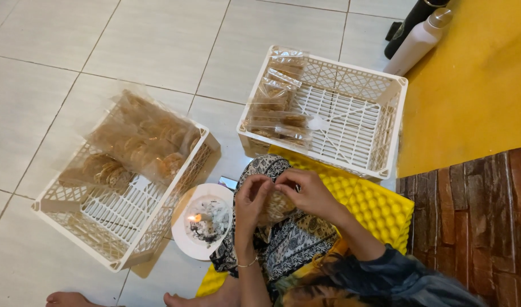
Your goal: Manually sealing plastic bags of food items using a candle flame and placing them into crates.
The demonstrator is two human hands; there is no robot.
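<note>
Cracker packet (278, 204) is sitting over our lap, w/ left hand (250, 203) and right hand (310, 192) pinching its top edge, fingers clamped on the plastic. Risk, as we're judging it: candle flame (195, 218) on white plate (183, 239) is burning just beside left wrist; a drifting sleeve or film could scorch. Left crate (73, 224) and right crate (385, 113) are flanking us; open tile is lying ahead between them.

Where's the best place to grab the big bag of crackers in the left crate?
Probably at the loose plastic neck of the big bag of crackers, top left. Come from above: the bag lies on the left crate, rising over its rim, and its body is full of brittle rounds.
</note>
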